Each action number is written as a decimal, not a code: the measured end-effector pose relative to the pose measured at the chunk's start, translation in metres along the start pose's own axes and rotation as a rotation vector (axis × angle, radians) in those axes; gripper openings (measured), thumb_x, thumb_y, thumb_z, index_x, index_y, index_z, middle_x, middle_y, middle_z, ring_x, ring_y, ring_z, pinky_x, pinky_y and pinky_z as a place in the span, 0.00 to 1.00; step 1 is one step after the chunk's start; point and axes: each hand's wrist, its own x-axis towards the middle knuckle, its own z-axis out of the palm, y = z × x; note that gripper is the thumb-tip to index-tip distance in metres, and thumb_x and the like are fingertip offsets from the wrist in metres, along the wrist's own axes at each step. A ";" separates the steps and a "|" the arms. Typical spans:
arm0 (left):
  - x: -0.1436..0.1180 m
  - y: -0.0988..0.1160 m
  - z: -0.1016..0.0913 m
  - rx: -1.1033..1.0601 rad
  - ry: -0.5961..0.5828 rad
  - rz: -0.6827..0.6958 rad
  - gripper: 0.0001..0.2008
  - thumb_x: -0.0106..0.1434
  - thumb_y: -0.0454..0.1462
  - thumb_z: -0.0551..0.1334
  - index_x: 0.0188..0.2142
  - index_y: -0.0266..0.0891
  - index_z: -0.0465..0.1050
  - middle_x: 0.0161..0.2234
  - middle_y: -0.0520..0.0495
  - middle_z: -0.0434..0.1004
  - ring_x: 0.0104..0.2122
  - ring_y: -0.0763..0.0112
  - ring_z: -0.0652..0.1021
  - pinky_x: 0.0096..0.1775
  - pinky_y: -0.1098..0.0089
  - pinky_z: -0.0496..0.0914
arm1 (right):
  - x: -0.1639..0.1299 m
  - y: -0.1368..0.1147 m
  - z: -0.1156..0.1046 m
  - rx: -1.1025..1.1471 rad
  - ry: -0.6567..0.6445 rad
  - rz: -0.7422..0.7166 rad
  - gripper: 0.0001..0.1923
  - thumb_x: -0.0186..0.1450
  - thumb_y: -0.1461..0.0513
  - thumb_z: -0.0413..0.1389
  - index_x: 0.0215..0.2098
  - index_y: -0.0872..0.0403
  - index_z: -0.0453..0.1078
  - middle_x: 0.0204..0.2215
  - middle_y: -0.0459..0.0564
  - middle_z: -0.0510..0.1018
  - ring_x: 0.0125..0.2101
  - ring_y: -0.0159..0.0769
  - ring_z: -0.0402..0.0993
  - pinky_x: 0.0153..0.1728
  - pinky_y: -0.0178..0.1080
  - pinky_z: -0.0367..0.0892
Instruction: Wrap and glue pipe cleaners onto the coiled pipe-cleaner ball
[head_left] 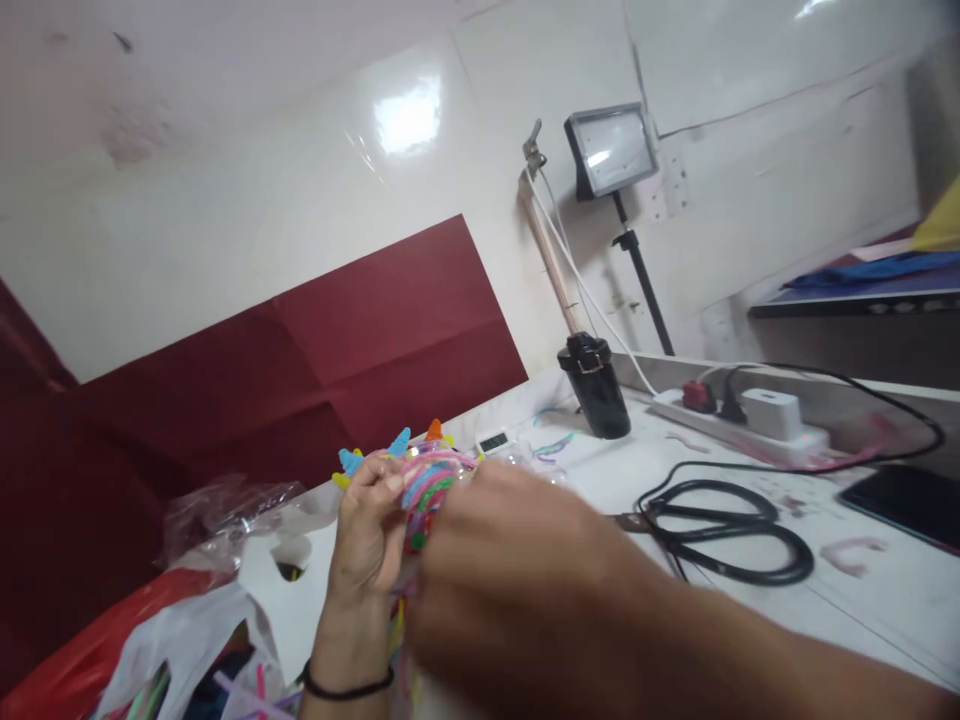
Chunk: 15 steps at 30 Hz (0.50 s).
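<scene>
Holding: left hand [367,540], fingers curled and pressed around a bundle of thin multicoloured plastic loops and clips [424,480], pink, green, blue and orange, raised above the near edge of the white tabletop [885,590]. A black band sits on that wrist.

Right hand [510,570]: large in the foreground and blurred, laid against the right side of the bundle. Whether its fingers pinch a strand or merely rest there cannot be told.

Handling note, as a judgement: the loops look slippery and tangled, so a firm, steady hold by the left hand, with the right working a single strand at a time, would probably keep the bundle from springing apart. Keeping it over the tabletop would catch anything that drops.

Nearby items:
- crumpled clear plastic bag [225,510], left of the hands
- red and white plastic bags with loose coloured strips [172,660], lower left
- coiled black cable [727,530], lying on the tabletop to the right
- white power strip with a red switch and a white adapter [750,415], near the far edge
- black cylindrical base with a wooden rod [596,385], upright beyond the hands
- small flat lamp panel on a black stand [611,150], against the wall
- dark flat phone-like slab [907,500], far right
</scene>
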 end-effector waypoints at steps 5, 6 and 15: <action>-0.005 0.001 0.005 0.066 -0.015 0.066 0.13 0.41 0.33 0.70 0.20 0.38 0.64 0.22 0.56 0.66 0.25 0.76 0.68 0.30 0.75 0.64 | -0.005 0.048 0.021 0.000 0.100 0.280 0.03 0.65 0.66 0.53 0.36 0.57 0.68 0.32 0.52 0.75 0.34 0.40 0.68 0.36 0.42 0.62; -0.005 0.000 0.006 0.085 -0.012 0.081 0.13 0.41 0.33 0.69 0.19 0.38 0.64 0.21 0.56 0.66 0.25 0.76 0.67 0.30 0.75 0.64 | -0.007 0.054 0.024 0.049 0.079 0.296 0.04 0.64 0.65 0.55 0.38 0.57 0.68 0.33 0.52 0.75 0.35 0.39 0.69 0.37 0.41 0.62; -0.009 -0.007 0.006 0.130 -0.022 0.062 0.13 0.42 0.33 0.69 0.20 0.38 0.64 0.22 0.55 0.66 0.25 0.75 0.67 0.30 0.72 0.62 | -0.008 0.066 0.033 0.313 0.020 0.462 0.07 0.60 0.72 0.56 0.31 0.54 0.69 0.27 0.44 0.77 0.28 0.31 0.70 0.30 0.34 0.61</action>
